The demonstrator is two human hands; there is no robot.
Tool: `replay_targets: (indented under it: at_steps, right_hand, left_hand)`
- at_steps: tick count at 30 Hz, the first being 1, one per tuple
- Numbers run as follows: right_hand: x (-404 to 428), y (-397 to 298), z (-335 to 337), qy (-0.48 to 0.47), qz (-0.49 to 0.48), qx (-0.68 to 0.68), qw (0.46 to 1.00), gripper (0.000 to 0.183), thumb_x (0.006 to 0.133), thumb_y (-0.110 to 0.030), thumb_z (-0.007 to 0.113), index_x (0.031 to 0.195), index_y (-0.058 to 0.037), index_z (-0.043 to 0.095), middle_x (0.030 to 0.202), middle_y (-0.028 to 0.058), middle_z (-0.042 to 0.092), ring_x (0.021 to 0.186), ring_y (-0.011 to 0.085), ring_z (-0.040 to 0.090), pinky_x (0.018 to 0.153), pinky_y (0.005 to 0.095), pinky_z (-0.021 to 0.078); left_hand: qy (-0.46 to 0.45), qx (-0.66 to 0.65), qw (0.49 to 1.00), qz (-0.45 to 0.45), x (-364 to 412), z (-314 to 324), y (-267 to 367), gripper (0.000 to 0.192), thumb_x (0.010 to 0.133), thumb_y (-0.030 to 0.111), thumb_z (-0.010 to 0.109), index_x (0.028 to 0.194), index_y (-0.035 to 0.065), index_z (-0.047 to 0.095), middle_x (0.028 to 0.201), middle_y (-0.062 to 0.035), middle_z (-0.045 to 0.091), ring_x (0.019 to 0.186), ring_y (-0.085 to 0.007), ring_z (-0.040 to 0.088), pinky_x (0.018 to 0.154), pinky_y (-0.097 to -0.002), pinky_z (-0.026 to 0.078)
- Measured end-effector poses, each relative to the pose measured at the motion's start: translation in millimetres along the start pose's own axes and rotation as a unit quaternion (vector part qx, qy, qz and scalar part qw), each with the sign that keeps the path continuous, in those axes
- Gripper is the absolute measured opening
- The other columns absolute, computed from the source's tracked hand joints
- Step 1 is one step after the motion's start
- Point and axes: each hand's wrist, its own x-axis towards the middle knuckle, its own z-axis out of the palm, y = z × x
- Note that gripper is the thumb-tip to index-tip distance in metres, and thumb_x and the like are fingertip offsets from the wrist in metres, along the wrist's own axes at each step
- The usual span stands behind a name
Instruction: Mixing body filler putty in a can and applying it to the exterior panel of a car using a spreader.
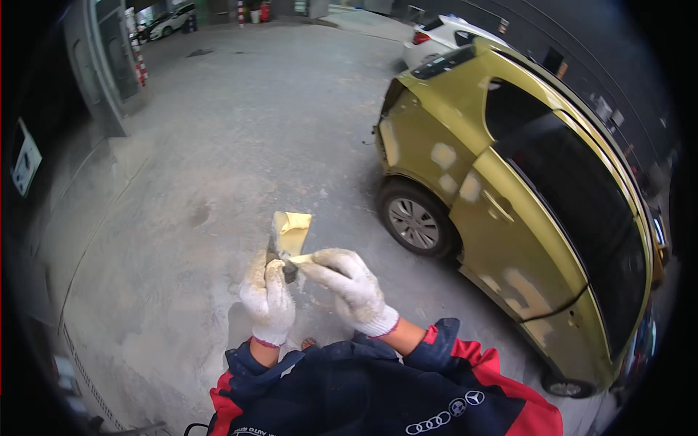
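My left hand (pixel 268 297), in a stained white knit glove, grips the dark lower end of a putty spreader (pixel 293 231), whose raised blade carries pale yellow body filler. My right hand (pixel 349 286), gloved the same way, holds a small piece with yellow filler on it (pixel 301 259) against the spreader's lower part; its exact kind is hard to tell. Both hands are in front of my chest, close together. To the right stands a yellow-green car (pixel 523 229) with several filler patches (pixel 443 156) on its rear side panel, door and sill.
The car's rear wheel (pixel 413 222) is to the right of my hands. Behind that car is a white car (pixel 444 38). Grey concrete floor (pixel 218 120) lies ahead and left. A red-and-white post (pixel 140 68) stands by a metal-framed door at the upper left.
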Motion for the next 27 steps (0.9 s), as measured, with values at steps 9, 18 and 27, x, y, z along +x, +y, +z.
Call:
replay_targets:
  at_steps: [9,18,27]
  right_hand:
    - [39.3,11.7,-4.0,-0.018,0.236,0.381,0.894,0.043,0.104,0.007,0.060,0.147,0.0041,0.063,0.142,0.0131,0.068,0.129,0.0236,0.067,0.110,0.0362,0.0531]
    - [60.0,31.2,-23.8,-0.072,0.163,0.334,0.926,0.040,0.104,0.004,0.064,0.144,0.0024,0.066,0.142,0.0131,0.068,0.130,0.0246,0.066,0.110,0.0368,0.0531]
    - [51.1,35.6,-19.1,0.029,-0.175,-0.033,0.984,0.047,0.084,0.001,0.074,0.130,-0.0121,0.079,0.124,0.0175,0.069,0.113,0.0425,0.069,0.103,0.0484,0.0582]
  left_hand:
    - [-0.068,-0.209,0.964,-0.148,6.2,-34.0,-42.7,0.036,0.100,0.004,0.068,0.134,-0.0096,0.065,0.116,-0.0127,0.076,0.109,-0.0182,0.071,0.097,-0.0329,0.058]
    - [-0.029,-0.121,0.986,-0.113,20.1,-17.5,-34.8,0.027,0.099,0.002,0.064,0.123,-0.0085,0.069,0.113,-0.0129,0.076,0.099,-0.0216,0.073,0.090,-0.0341,0.058]
    - [0.040,0.151,0.985,0.076,16.8,33.8,10.0,0.022,0.107,0.009,0.061,0.117,-0.0055,0.074,0.096,-0.0121,0.077,0.086,-0.0160,0.071,0.078,-0.0330,0.057]
